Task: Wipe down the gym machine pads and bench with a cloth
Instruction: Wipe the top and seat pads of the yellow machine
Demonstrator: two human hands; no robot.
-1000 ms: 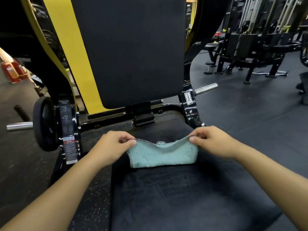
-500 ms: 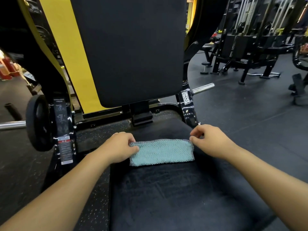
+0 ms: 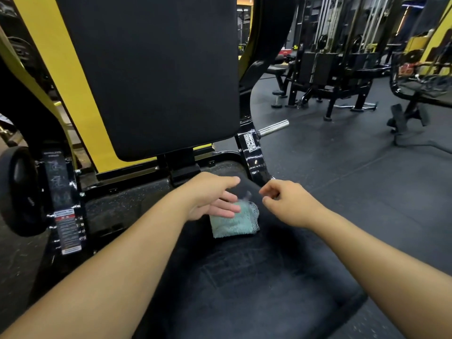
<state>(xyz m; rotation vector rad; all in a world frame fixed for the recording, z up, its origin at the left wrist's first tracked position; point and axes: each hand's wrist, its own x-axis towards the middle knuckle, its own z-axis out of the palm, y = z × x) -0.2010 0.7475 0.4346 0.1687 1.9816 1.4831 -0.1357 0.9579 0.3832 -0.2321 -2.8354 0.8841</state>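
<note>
Teal cloth [image 3: 232,222] is lying folded on the black seat pad [image 3: 256,277], near its far end; my left hand [image 3: 210,199] is resting flat-fingered on it, my right hand [image 3: 288,204] is hovering loosely curled, grasping nothing.

1. The gym was dim overall, with dark pads, frames and flooring taking up most of the view.
2. The brightest patches sat far back: a lit doorway [image 3: 244,13] at the top centre and a warm yellow glow at the upper right edge.
3. Small glints showed on the glossy black frame upright [image 3: 253,155] and on the chrome peg [image 3: 274,127].
4. The black seat pad [image 3: 244,277] carried a faint sheen that showed its worn texture.
5. Motion blur smeared the fingertips of the left hand [image 3: 210,196] and the upper edge of the teal cloth [image 3: 234,221].
6. Wide-angle distortion bent the cable machine [image 3: 337,57] and stretched both forearms at the lower corners.
7. Shadows were soft, without hard edges.
</note>
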